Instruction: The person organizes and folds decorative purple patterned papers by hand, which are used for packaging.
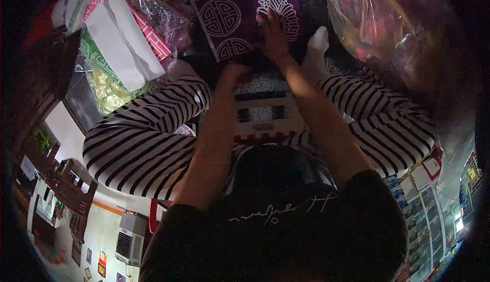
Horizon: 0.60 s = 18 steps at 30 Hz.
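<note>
A purple sheet printed with white medallions and floral motifs (222,16) lies on the dark surface in front of me. My right hand (275,37) rests on it near the white flower motif, open, its fingers stretched forward. Below the sheet's near edge is my left hand (238,74), smeared by motion and dark, its fingers not distinct. Between my forearms, close to my lap, a pale panel with dark rectangular openings (263,113) is visible.
On the left, folded red, green and white printed pieces (122,42) lie with crumpled clear plastic (171,24). A large clear plastic bag with pink contents (388,21) stands at the right. My crossed legs in striped trousers (143,128) flank the work area, a socked foot (319,42) beside the sheet.
</note>
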Tool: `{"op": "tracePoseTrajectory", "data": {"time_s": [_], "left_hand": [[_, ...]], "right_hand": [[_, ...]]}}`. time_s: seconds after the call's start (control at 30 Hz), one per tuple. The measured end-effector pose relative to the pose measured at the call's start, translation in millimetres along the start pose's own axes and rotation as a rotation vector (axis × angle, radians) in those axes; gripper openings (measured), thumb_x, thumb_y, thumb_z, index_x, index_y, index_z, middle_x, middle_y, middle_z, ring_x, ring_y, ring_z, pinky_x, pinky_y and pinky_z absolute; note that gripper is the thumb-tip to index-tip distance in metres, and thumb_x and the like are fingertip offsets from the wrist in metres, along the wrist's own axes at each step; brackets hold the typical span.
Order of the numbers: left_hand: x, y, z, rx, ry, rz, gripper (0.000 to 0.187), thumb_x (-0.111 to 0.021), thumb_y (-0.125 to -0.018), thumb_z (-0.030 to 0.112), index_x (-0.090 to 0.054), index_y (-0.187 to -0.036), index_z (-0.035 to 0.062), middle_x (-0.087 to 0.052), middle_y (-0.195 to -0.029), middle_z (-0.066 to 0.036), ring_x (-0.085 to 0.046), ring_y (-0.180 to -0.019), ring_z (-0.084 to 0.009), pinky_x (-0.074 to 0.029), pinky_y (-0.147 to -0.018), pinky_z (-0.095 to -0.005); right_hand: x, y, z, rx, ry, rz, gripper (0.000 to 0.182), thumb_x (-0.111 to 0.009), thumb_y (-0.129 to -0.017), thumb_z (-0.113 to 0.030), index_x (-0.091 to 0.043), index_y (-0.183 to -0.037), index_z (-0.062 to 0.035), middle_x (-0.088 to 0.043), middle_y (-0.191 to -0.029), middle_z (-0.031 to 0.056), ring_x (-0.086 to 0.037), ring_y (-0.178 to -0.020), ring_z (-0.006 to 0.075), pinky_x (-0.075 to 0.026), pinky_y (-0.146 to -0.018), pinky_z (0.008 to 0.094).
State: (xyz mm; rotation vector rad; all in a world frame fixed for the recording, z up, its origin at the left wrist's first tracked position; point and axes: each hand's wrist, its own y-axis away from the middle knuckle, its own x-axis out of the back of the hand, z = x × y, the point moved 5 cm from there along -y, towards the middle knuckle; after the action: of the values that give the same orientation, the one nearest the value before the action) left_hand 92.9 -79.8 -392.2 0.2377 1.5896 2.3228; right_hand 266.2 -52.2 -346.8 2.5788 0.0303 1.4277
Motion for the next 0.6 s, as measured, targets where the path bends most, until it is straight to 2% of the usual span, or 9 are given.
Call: {"op": "tracePoseTrajectory", "data": {"time_s": [0.13, 0.2, 0.23, 0.3, 0.33, 0.4, 0.47, 0.53, 0.6], "left_hand": [[17.3, -13.8, 36.1, -0.320, -1.432, 0.096, 0.048, -0.060, -0.084, 0.014, -0.046, -0.128, 0.0018, -0.056, -0.121, -0.021, -0.060, -0.103, -0.0366, -0.049, -0.084, -0.0480], [14.9, 26.7, 91.1, -0.460, -1.019, 0.592, 0.068, -0.060, -0.081, 0.009, -0.030, -0.142, 0.0097, -0.036, -0.141, -0.025, -0.043, -0.123, -0.0440, -0.045, -0.094, -0.0480], [14.7, 22.9, 93.5, -0.466, -1.023, 0.584, 0.068, -0.060, -0.081, 0.009, -0.030, -0.142, 0.0097, -0.036, -0.141, -0.025, -0.043, -0.123, -0.0440, -0.045, -0.094, -0.0480], [5.7, 22.5, 111.1, -0.880, -1.199, 0.519, 0.083, -0.066, -0.079, 0.016, -0.020, -0.148, 0.0197, -0.013, -0.151, -0.025, -0.017, -0.136, -0.0478, -0.033, -0.104, -0.0545], [8.5, 20.8, 110.7, -0.888, -1.199, 0.514, 0.083, -0.066, -0.079, 0.016, -0.020, -0.148, 0.0197, -0.013, -0.151, -0.025, -0.017, -0.136, -0.0478, -0.033, -0.104, -0.0545], [12.9, 4.1, 99.3, -0.539, -1.388, 0.354, 0.099, -0.073, -0.075, 0.026, -0.009, -0.150, 0.0275, -0.004, -0.153, -0.023, -0.005, -0.140, -0.0462, -0.022, -0.105, -0.0634], [13.5, -2.8, 98.4, -0.472, -1.443, 0.323, 0.096, -0.069, -0.077, 0.038, -0.009, -0.150, 0.0227, -0.003, -0.152, -0.024, -0.007, -0.139, -0.0455, -0.022, -0.107, -0.0610], [22.6, -17.2, 86.2, -0.398, -1.492, 0.303, 0.096, -0.066, -0.079, 0.049, -0.009, -0.149, 0.0179, -0.002, -0.151, -0.026, -0.009, -0.139, -0.0448, -0.022, -0.109, -0.0587], [28.7, -31.3, 88.6, -0.679, -1.387, 0.439, 0.106, -0.073, -0.071, 0.046, -0.005, -0.150, 0.0254, -0.004, -0.154, -0.018, -0.006, -0.141, -0.0424, -0.018, -0.104, -0.0668]], "right_hand": [[4.9, 3.0, -5.0, 0.043, -0.020, 0.105, 0.098, -0.082, -0.063, -0.024, -0.027, -0.144, -0.0225, -0.022, -0.148, 0.0168, -0.023, -0.137, 0.0382, -0.022, -0.108, 0.0582], [4.1, 0.1, -8.2, 0.017, 0.031, 0.123, 0.097, -0.081, -0.064, -0.022, -0.027, -0.144, -0.0224, -0.023, -0.147, 0.0170, -0.024, -0.136, 0.0380, -0.022, -0.108, 0.0581], [4.7, 0.5, -8.3, -0.006, 0.082, 0.134, 0.097, -0.081, -0.064, -0.020, -0.027, -0.144, -0.0222, -0.024, -0.147, 0.0172, -0.025, -0.136, 0.0378, -0.021, -0.108, 0.0580], [5.3, 2.6, -6.8, -0.013, 0.053, 0.095, 0.092, -0.078, -0.068, -0.020, -0.027, -0.145, -0.0213, -0.022, -0.148, 0.0174, -0.024, -0.137, 0.0384, -0.020, -0.108, 0.0582], [3.9, 2.8, -7.0, -0.010, 0.017, 0.055, 0.088, -0.074, -0.072, -0.019, -0.026, -0.145, -0.0203, -0.021, -0.149, 0.0176, -0.022, -0.137, 0.0390, -0.019, -0.108, 0.0584], [5.7, 3.0, -7.7, -0.007, 0.050, 0.059, 0.082, -0.069, -0.077, -0.021, -0.025, -0.146, -0.0200, -0.020, -0.150, 0.0181, -0.021, -0.138, 0.0389, -0.019, -0.109, 0.0566], [3.8, -0.3, -8.9, -0.014, 0.081, 0.060, 0.076, -0.065, -0.082, -0.023, -0.024, -0.146, -0.0197, -0.019, -0.150, 0.0186, -0.019, -0.139, 0.0387, -0.018, -0.110, 0.0548], [0.7, -14.1, -26.3, 0.133, -0.346, 0.072, 0.070, -0.056, -0.088, -0.029, -0.022, -0.147, -0.0157, -0.020, -0.151, 0.0185, -0.018, -0.141, 0.0351, -0.019, -0.112, 0.0483], [-16.2, -37.0, -52.6, 0.064, -0.827, -0.112, 0.066, -0.053, -0.090, -0.029, -0.024, -0.147, -0.0126, -0.021, -0.151, 0.0173, -0.021, -0.140, 0.0317, -0.020, -0.113, 0.0434]]}}
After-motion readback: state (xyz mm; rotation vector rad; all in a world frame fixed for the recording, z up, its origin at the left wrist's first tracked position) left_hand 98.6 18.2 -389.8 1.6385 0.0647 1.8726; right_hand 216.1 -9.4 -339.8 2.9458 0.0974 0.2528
